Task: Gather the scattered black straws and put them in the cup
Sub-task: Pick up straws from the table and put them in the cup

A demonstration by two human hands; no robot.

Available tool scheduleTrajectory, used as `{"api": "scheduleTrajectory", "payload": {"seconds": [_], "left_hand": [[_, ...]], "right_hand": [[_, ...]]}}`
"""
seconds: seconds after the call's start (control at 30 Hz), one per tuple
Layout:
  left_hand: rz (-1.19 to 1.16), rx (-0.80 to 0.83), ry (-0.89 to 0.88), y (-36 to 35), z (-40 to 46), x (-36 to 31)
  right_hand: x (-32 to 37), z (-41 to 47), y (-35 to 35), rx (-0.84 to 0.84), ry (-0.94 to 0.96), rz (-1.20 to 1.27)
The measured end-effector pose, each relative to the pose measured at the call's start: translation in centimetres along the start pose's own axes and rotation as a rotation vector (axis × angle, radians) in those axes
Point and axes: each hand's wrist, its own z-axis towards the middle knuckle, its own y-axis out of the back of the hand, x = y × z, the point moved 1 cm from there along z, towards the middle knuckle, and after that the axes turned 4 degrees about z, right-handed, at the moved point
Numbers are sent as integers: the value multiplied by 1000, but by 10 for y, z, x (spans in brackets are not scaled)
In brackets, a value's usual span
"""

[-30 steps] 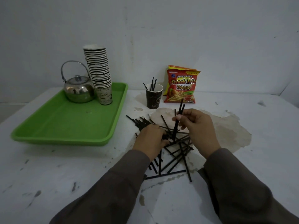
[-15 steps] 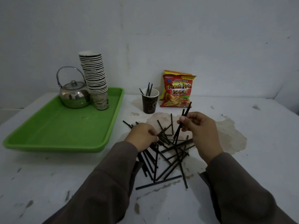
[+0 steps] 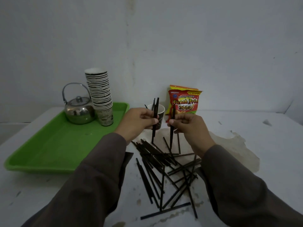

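Several black straws [image 3: 165, 167] lie crossed in a loose pile on the white table in front of me. My left hand [image 3: 136, 122] is raised above the pile and grips a few black straws [image 3: 154, 135] upright. My right hand [image 3: 188, 126] is beside it, fingers closed on a single upright black straw [image 3: 171, 140]. Just behind both hands stands the dark paper cup [image 3: 160, 110] with a white inside; some straws stick out of it. My left hand partly hides the cup.
A green tray [image 3: 54, 145] on the left carries a steel kettle [image 3: 78, 110] and a tall stack of paper cups [image 3: 100, 95]. A red French-fries snack bag [image 3: 183, 100] leans on the wall behind the cup. A brown stain [image 3: 236, 148] spreads to the right.
Both hands have lifted off the pile and moved toward the cup, each carrying straws. The left hand, earlier down among the straws, now holds a few upright.
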Motion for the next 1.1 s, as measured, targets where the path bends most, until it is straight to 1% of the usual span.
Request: {"api": "scheduleTrajectory", "payload": {"seconds": [0.1, 0.2, 0.33, 0.47, 0.63, 0.8, 1.1], "left_hand": [[-24, -72, -45, 2, 20, -9], [29, -151, -106, 6, 42, -21], [103, -228, -150, 12, 67, -31], [261, -286, -166, 16, 87, -26], [402, -248, -109, 14, 104, -7], [568, -175, -57, 7, 113, 12], [760, -126, -12, -1, 112, 27]], "right_hand": [[11, 23, -1, 26, 1, -44], [25, 50, -3, 10, 37, -43], [37, 85, -13, -113, 138, -70], [32, 108, -26, -201, 201, -121], [9, 118, -36, -214, 229, -194], [-15, 123, -41, -207, 182, -242], [-34, 119, -39, -54, 198, -424]]}}
